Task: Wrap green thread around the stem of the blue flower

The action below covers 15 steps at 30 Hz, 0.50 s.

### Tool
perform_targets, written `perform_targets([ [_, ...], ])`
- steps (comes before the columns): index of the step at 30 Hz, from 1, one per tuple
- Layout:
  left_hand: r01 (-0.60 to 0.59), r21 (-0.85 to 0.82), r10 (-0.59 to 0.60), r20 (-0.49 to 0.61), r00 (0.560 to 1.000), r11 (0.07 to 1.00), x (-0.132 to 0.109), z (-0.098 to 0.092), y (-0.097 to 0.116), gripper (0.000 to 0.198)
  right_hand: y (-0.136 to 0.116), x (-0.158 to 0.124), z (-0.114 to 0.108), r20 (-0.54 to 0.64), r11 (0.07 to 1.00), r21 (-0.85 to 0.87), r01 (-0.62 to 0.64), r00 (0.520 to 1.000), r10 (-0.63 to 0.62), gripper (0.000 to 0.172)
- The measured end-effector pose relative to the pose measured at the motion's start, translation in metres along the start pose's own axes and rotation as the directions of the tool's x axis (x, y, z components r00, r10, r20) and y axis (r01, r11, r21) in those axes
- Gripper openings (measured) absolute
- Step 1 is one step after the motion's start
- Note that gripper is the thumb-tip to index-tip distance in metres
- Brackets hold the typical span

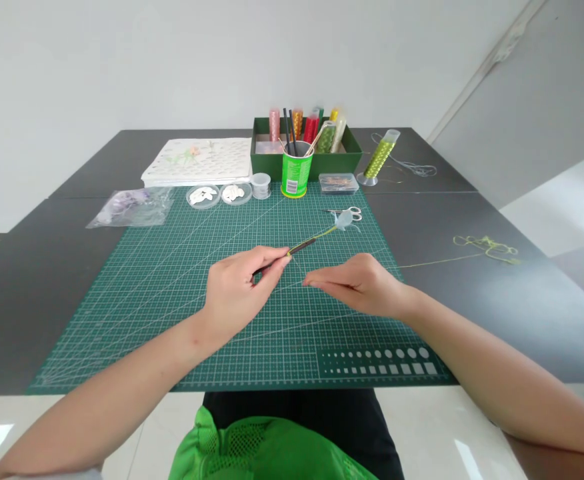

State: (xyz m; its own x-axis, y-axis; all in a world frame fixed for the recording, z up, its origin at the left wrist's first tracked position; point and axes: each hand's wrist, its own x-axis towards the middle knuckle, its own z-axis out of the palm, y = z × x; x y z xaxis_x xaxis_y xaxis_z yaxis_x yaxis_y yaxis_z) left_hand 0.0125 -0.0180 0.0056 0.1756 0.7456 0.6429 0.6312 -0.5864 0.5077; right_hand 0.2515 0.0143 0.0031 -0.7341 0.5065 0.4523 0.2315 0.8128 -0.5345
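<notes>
Between thumb and fingers, my left hand [245,280] pinches a thin dark stick [305,246] that slants up to the right. A green stem [326,233] runs along the stick and ends in a pale blue flower [344,220]. Closed in a pinch, my right hand [359,283] is just right of the left fingertips. A fine strand runs between the two hands, and yellow-green thread [439,261] trails from behind my right hand to a loose tangle [492,249] on the table. White-handled scissors [355,213] lie beside the flower.
A green cutting mat [172,313] covers the middle of the dark table [37,280]. Along the back stand a box of thread spools [339,162], a green cup [296,175], a clear case [339,184], dishes of white pieces [203,196], white sheets [167,163] and a green spool [379,160].
</notes>
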Motion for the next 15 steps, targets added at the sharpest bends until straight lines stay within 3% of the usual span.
perform_targets([
  [4, 0.059, -0.011, -0.059, 0.031, 0.998, 0.998, 0.0, 0.002, -0.001, 0.011, -0.005, -0.003, 0.003, -0.028, 0.967, -0.211, 0.145, 0.988, -0.154, 0.021],
  [10, 0.087, -0.002, -0.086, 0.065, 0.994, 0.996, -0.001, 0.004, -0.002, 0.011, -0.01, -0.004, -0.001, -0.003, 0.934, -0.318, 0.162, 0.985, -0.172, 0.019],
  [15, 0.042, 0.039, -0.045, 0.089, 0.995, 0.998, -0.002, 0.006, -0.002, 0.011, -0.015, -0.004, -0.003, 0.055, 0.886, -0.405, 0.224, 0.974, -0.221, 0.019],
])
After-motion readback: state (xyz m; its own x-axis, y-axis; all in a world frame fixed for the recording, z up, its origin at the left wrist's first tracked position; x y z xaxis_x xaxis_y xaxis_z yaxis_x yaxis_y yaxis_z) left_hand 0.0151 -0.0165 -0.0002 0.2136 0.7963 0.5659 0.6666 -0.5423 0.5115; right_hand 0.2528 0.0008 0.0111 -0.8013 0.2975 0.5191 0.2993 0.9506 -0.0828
